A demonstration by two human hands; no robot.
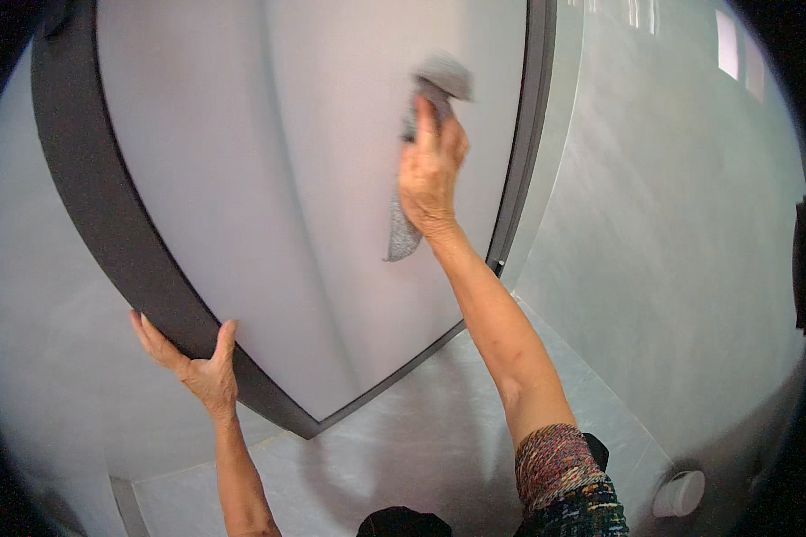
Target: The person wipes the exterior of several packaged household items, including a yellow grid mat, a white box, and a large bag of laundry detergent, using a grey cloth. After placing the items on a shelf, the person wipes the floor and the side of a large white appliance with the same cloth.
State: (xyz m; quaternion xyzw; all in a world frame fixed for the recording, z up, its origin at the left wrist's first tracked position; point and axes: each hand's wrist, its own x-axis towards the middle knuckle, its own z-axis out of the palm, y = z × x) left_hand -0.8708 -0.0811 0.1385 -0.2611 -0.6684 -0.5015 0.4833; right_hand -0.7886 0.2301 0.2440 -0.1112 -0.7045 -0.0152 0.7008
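Note:
A door with a pale frosted glass panel (206, 170) and a dark grey frame (85, 152) fills the middle of the view. My left hand (204, 374) grips the frame's left edge low down, thumb on the glass side and fingers round the outer side. Up on the right half of the panel, my right hand (432, 174) holds a grey cloth (404, 234) against the glass. The cloth's upper part is bunched and blurred by motion, while a loose end hangs below the hand. My fingertips there are partly hidden by the cloth.
Grey walls (681, 206) stand on both sides of the door. Pale grey floor (403, 456) lies beneath its lower corner. A white round container (679, 494) is at the lower right, and a dark object (804, 264) shows at the right rim.

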